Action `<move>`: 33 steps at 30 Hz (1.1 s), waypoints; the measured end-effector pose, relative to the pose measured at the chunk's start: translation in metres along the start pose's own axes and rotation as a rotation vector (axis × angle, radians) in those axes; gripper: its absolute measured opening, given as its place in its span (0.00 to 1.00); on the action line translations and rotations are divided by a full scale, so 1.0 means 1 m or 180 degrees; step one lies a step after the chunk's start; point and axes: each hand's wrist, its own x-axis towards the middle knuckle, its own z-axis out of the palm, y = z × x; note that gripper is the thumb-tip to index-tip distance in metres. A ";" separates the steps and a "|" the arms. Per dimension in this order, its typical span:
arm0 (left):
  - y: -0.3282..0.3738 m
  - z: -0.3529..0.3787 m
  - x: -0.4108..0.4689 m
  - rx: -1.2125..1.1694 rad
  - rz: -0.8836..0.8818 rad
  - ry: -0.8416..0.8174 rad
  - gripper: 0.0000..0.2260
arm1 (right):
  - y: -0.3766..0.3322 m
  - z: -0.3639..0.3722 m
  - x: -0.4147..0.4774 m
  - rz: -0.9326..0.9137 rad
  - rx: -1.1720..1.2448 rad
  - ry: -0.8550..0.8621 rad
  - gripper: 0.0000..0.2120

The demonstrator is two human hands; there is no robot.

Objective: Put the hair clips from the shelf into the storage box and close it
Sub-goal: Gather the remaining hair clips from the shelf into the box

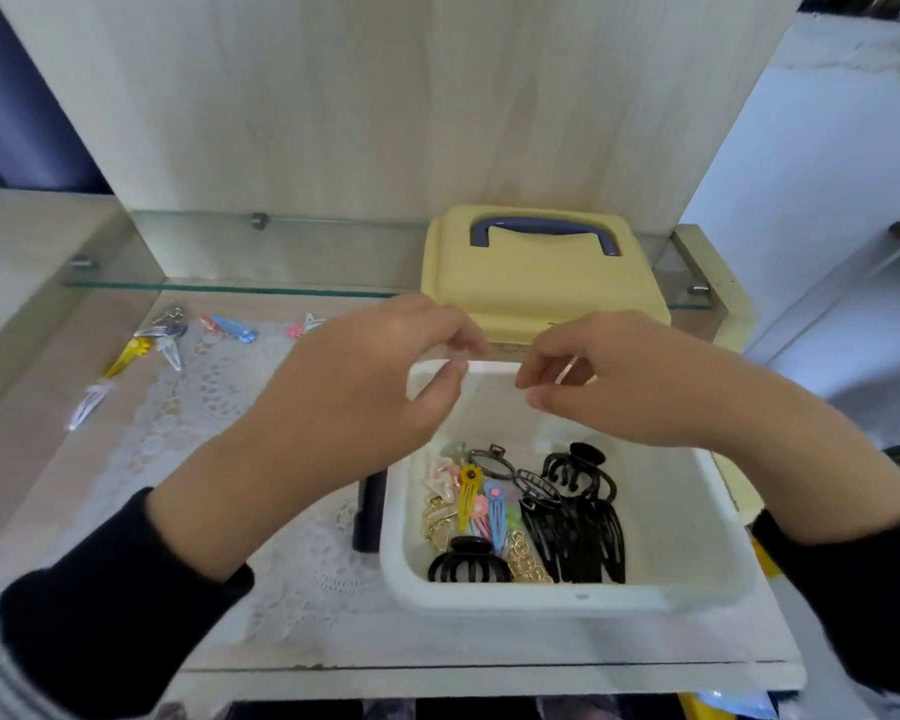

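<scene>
My left hand (365, 376) and right hand (619, 379) cover the far rim of the white storage box (697, 537), and motion blur keeps me from telling whether the fingertips pinch anything. The clips on the shelf (37, 418) at left (a smeared scatter of yellow, blue, pink and clear shapes) are too soft to count. The dark object (369, 514) beside the box is half hidden by my left wrist.

White storage box (718, 517), yellow lid (536, 288) with blue handle (544, 232), black sleeves (126, 579)
</scene>
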 end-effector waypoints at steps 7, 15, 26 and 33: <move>-0.033 -0.032 -0.028 0.0005 -0.0534 0.0943 0.09 | -0.057 0.011 0.013 -0.0196 0.0579 0.1414 0.05; -0.084 -0.052 -0.067 0.0015 -0.1216 0.1634 0.09 | -0.152 0.077 0.040 -0.0634 0.1033 0.2319 0.10; -0.158 -0.016 -0.130 0.0384 -0.2240 0.1108 0.18 | -0.171 0.191 0.106 -0.0013 0.0010 0.2259 0.18; -0.172 0.008 -0.142 0.0803 -0.2756 0.0677 0.28 | -0.152 0.221 0.123 0.0398 -0.0597 0.2148 0.21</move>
